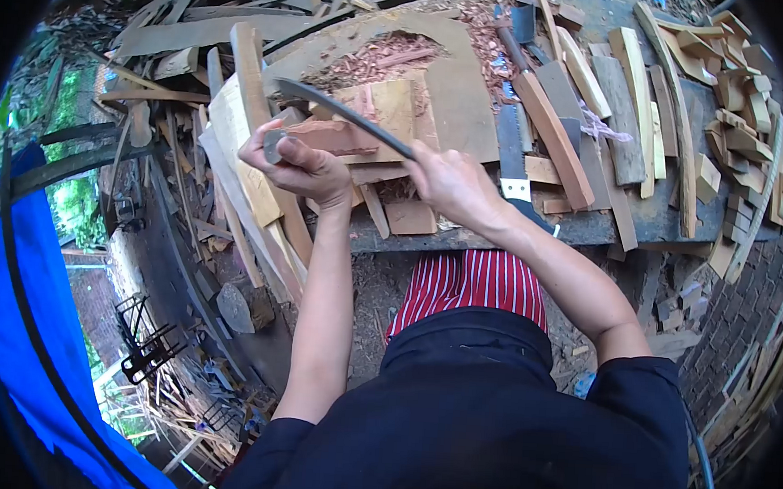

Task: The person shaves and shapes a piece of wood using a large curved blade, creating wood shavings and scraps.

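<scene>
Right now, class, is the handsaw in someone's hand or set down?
Set down: the handsaw lies on the workbench; the right hand grips a curved tool instead, and the left hand a wooden piece.

Blue tarp (30,285), handsaw (511,140) on workbench (585,229), cut log (234,307)

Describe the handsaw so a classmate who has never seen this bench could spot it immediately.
Find the dark, wood-strewn bench. Just right of its broad, flat brown board lies the handsaw, handle end at the near edge. Unlike the wood pieces beside it, it has a grey blade and a white, two-dotted patch.
</scene>
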Demonstrator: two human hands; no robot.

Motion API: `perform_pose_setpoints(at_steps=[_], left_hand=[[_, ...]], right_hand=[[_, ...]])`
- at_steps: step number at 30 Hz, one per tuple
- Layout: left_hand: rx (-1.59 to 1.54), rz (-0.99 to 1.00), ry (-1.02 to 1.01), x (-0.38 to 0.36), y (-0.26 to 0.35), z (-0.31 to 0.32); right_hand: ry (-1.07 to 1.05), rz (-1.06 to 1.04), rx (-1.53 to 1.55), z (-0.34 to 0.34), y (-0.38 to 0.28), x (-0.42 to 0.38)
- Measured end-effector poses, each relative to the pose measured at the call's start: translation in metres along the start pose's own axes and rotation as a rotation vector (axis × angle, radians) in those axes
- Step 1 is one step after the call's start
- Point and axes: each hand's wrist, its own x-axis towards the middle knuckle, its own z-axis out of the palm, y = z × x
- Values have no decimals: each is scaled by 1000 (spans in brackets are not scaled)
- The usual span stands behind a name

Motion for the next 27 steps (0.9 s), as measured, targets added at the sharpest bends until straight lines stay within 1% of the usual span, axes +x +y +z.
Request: perform_pose_setpoints(at_steps=[1,3,4,5,6,7,8,9,11,12,14,15,17,18,20,21,22,23,25,26,27], left_hand=[[-24,-34,1,-1,2,1],[-56,-95,9,-1,1,-3],[-58,-10,5,1,-5,-3],[-57,-8,7,0,-6,-6],[32,-28,50,-1,-5,-9],[115,-47,99,0,-7,-9],[132,17,99,-3,-15,-11],[130,21,101,-3,-13,-11],[153,37,107,-7,-9,-5],[151,33,96,-7,-6,-7],[130,-74,35,-5,-2,-5],[132,-82,26,-5,-2,-5],[149,-25,66,-4,-3,-2],[141,-92,74,-3,-3,-4],[101,-67,61,-2,-11,-2],[68,-44,39,1,-12,-1],[89,-59,75,1,-12,2],[78,-64,62,1,-12,1],[139,-25,66,0,-18,-1],[114,-27,62,2,-12,0],[129,-31,61,1,-12,0]], right_hand=[[13,-18,15,-10,-21,-1],[100,-160,47,-17,-49,-3],[99,-159,49,-13,-47,-4],[75,-114,16,-5,-44,-5],[55,-74,-19,3,-39,-4],[64,-87,-24,15,-24,-2],[77,-42,-34,29,-2,-3],[90,9,-39,31,4,-4],[128,-14,-54,28,6,-4],[93,-14,-60,22,-3,-4],[65,-60,-97,0,-26,-3],[58,-49,-95,-2,-31,-5],[112,-169,-27,-4,-35,-5],[8,-50,-42,-4,-30,-3],[24,-28,-86,13,13,3],[34,-1,-123,12,17,6],[25,-4,-144,14,22,6],[31,13,-145,7,14,4],[5,-50,-92,-10,-13,4],[8,-85,-63,-17,-28,2],[-5,-86,-57,-13,-26,4]])
